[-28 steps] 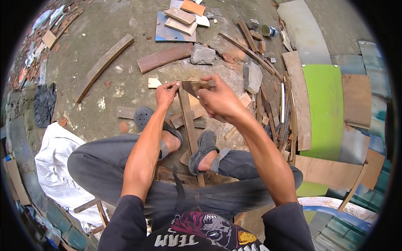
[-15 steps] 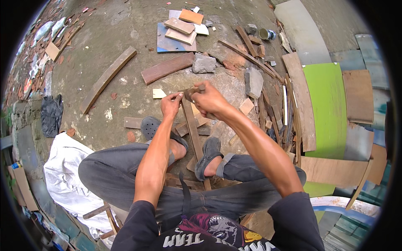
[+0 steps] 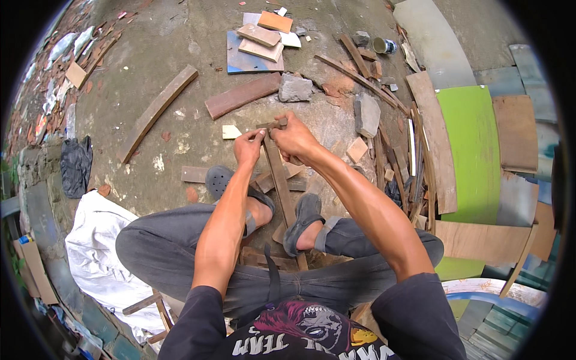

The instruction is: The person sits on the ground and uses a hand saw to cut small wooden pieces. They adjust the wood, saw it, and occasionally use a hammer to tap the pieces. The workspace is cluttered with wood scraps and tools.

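A slim brown batten (image 3: pixel 281 183) crosses stained concrete (image 3: pixel 159 57); left hand (image 3: pixel 247 147) presses fingertips together at its end, right hand (image 3: pixel 295 138) grips a dark tool (image 3: pixel 278 124).

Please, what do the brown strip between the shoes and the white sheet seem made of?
Brown strip: wood, apparently unpainted, judging by its dull surface and straight edges. White sheet: probably cloth or woven plastic, matte, from its loose folds.

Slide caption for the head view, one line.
Right hand holds a dark tool beside the left hand at the far end of a wooden strip, grey stone beyond.
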`<state>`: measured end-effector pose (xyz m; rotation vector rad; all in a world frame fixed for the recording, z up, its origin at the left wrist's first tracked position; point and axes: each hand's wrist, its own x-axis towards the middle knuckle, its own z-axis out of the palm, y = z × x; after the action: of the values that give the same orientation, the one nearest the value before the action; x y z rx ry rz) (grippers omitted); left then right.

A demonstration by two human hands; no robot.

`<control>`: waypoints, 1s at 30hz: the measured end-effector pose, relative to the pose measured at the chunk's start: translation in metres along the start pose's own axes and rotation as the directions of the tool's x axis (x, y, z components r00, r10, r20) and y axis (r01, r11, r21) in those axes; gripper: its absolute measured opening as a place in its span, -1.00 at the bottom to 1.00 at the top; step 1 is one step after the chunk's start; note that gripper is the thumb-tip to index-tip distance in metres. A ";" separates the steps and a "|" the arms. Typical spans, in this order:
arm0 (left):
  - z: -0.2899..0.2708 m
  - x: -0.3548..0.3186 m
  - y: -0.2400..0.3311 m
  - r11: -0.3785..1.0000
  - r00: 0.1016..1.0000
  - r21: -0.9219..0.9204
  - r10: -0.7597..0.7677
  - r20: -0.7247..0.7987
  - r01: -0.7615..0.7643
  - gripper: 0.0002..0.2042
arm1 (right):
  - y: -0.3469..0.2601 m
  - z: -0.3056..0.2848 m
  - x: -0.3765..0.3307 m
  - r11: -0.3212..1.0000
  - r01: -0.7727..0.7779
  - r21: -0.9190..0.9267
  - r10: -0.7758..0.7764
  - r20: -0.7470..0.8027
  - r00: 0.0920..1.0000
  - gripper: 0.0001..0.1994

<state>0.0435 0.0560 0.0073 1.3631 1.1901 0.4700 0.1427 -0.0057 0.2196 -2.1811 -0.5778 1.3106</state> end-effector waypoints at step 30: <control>-0.008 -0.007 -0.009 0.997 0.998 -0.042 -0.070 0.007 0.070 -0.72 | -0.003 -0.012 -0.015 0.998 0.054 -0.019 -0.051 0.132 0.990 -0.48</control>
<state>0.0306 0.0522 0.0030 1.2823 1.2131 0.4392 0.1470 -0.0147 0.2362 -2.0937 -0.6995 1.4342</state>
